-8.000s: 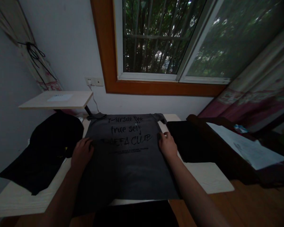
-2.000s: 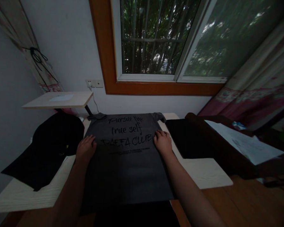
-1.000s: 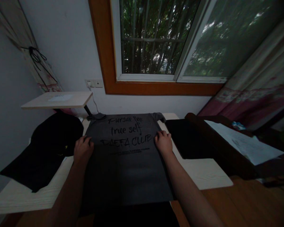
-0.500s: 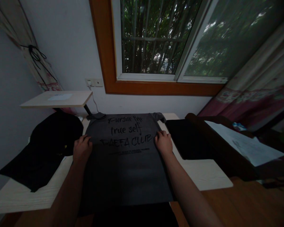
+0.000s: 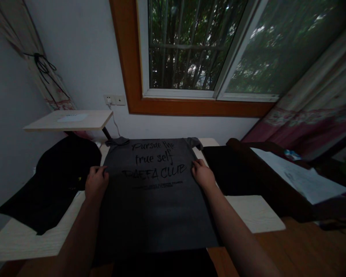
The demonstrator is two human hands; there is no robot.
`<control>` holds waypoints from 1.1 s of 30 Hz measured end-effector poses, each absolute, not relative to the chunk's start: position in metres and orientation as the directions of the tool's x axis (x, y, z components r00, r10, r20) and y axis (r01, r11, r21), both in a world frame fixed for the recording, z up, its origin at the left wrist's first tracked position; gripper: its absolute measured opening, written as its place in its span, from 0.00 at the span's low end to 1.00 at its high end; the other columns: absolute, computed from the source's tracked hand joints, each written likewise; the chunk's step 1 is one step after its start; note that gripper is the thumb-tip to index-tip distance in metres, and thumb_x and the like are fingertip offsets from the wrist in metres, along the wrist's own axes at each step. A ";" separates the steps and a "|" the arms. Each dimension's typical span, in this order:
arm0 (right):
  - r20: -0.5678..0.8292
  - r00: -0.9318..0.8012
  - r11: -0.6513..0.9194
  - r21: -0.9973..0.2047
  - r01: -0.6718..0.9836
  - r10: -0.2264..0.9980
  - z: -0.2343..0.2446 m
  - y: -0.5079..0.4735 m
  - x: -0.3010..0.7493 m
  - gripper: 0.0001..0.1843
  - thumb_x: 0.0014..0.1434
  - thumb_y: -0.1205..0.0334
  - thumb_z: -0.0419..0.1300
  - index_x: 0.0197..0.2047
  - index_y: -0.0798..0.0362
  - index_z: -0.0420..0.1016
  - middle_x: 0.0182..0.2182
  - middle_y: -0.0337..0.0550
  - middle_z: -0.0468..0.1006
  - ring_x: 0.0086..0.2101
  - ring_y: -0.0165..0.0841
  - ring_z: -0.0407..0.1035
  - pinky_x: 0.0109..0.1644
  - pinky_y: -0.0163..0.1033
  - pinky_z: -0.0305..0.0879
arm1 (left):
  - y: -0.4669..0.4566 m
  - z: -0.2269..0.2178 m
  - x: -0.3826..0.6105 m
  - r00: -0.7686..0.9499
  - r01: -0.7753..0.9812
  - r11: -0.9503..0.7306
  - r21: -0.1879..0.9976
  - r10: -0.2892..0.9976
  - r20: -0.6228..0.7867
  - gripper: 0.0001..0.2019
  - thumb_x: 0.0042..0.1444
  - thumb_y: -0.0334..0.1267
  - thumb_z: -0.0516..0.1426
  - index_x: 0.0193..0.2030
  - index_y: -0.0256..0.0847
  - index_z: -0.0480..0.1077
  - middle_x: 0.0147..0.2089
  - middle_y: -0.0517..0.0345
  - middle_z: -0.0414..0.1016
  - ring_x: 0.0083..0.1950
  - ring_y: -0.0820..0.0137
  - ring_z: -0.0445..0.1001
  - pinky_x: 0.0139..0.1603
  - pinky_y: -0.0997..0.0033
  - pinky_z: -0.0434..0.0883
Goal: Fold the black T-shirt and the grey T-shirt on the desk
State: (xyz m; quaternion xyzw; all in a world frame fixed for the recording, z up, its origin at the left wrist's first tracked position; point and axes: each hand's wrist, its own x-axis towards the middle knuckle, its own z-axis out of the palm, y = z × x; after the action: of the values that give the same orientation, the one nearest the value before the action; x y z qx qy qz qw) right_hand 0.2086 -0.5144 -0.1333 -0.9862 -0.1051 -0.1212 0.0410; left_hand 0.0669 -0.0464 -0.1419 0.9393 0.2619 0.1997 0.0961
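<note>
A dark grey T-shirt (image 5: 154, 200) with black lettering lies flat on the pale wooden table (image 5: 248, 211), its hem hanging over the near edge. My left hand (image 5: 96, 184) is at the shirt's left side edge, fingers curled onto the cloth. At the right side edge, level with the lettering, my right hand (image 5: 202, 176) has its fingers curled on the fabric too. Both forearms reach in from below.
A black garment (image 5: 54, 181) is spread on the table's left part, and another black folded cloth (image 5: 227, 171) lies to the right. A dark wooden desk with white papers (image 5: 302, 179) stands at the right. A small shelf (image 5: 70, 120), window and curtain are behind.
Both hands have slid outward from the shirt's front to its side edges, the left hand a little further left and nearer. The shirt lies as before.
</note>
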 end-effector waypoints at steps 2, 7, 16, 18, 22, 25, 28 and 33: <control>0.255 0.945 -0.973 -0.055 0.224 0.203 -0.133 -0.515 0.209 0.21 0.70 0.58 0.50 0.61 0.51 0.73 0.58 0.50 0.71 0.40 0.34 0.76 0.45 0.37 0.69 | -0.048 -0.140 0.067 0.782 0.470 -0.830 0.299 0.549 0.295 0.21 0.65 0.43 0.50 0.60 0.44 0.73 0.59 0.47 0.67 0.52 0.59 0.74 0.55 0.60 0.71; 0.270 0.944 -0.974 -0.065 0.216 0.191 -0.136 -0.515 0.209 0.21 0.70 0.58 0.51 0.61 0.50 0.73 0.58 0.50 0.71 0.40 0.34 0.77 0.44 0.37 0.70 | -0.052 -0.138 0.066 0.760 0.493 -0.810 0.317 0.578 0.295 0.21 0.65 0.43 0.50 0.60 0.45 0.73 0.59 0.47 0.67 0.52 0.60 0.75 0.54 0.61 0.71; 0.288 0.940 -0.977 -0.051 0.207 0.184 -0.137 -0.514 0.207 0.21 0.70 0.58 0.50 0.61 0.50 0.73 0.58 0.49 0.72 0.39 0.34 0.77 0.43 0.36 0.70 | -0.055 -0.134 0.065 0.769 0.514 -0.802 0.305 0.588 0.251 0.21 0.65 0.44 0.49 0.60 0.46 0.73 0.60 0.48 0.67 0.49 0.60 0.76 0.52 0.60 0.72; 0.288 0.939 -0.977 -0.048 0.208 0.186 -0.137 -0.514 0.206 0.21 0.70 0.58 0.50 0.61 0.50 0.73 0.58 0.49 0.72 0.39 0.34 0.77 0.43 0.36 0.70 | -0.056 -0.133 0.064 0.768 0.511 -0.805 0.301 0.585 0.261 0.21 0.65 0.44 0.49 0.60 0.45 0.73 0.60 0.48 0.67 0.48 0.60 0.76 0.52 0.60 0.72; 0.296 0.936 -0.976 -0.042 0.213 0.191 -0.138 -0.515 0.206 0.21 0.70 0.57 0.49 0.61 0.49 0.73 0.58 0.48 0.72 0.39 0.34 0.77 0.42 0.36 0.70 | -0.056 -0.134 0.064 0.769 0.510 -0.812 0.285 0.578 0.272 0.21 0.65 0.43 0.49 0.59 0.44 0.74 0.59 0.49 0.69 0.50 0.61 0.76 0.54 0.62 0.71; 0.282 0.942 -0.979 -0.043 0.200 0.180 -0.138 -0.515 0.206 0.21 0.70 0.57 0.50 0.61 0.49 0.73 0.59 0.48 0.71 0.39 0.34 0.77 0.41 0.36 0.70 | -0.054 -0.137 0.065 0.767 0.515 -0.810 0.280 0.582 0.272 0.21 0.65 0.43 0.49 0.59 0.44 0.75 0.58 0.50 0.70 0.49 0.62 0.76 0.52 0.64 0.72; 0.273 0.946 -0.980 -0.047 0.195 0.175 -0.137 -0.513 0.205 0.21 0.70 0.58 0.49 0.62 0.49 0.73 0.59 0.49 0.71 0.40 0.34 0.77 0.41 0.36 0.70 | -0.053 -0.140 0.066 0.763 0.523 -0.807 0.274 0.586 0.272 0.21 0.65 0.43 0.49 0.59 0.45 0.75 0.59 0.50 0.71 0.48 0.63 0.76 0.51 0.64 0.72; 0.257 0.953 -0.984 -0.043 0.175 0.159 -0.134 -0.511 0.203 0.22 0.70 0.58 0.49 0.62 0.49 0.72 0.59 0.50 0.70 0.40 0.34 0.77 0.43 0.36 0.70 | -0.055 -0.138 0.065 0.764 0.534 -0.797 0.281 0.598 0.242 0.22 0.66 0.44 0.48 0.60 0.45 0.75 0.61 0.51 0.70 0.49 0.62 0.76 0.51 0.63 0.72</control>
State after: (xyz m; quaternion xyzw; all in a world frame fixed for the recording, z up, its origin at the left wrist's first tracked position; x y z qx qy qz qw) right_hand 0.2026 -0.5112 -0.1337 -0.9877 -0.0845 -0.1275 0.0328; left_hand 0.0648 -0.0552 -0.1376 0.9341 0.3029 0.1613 0.0981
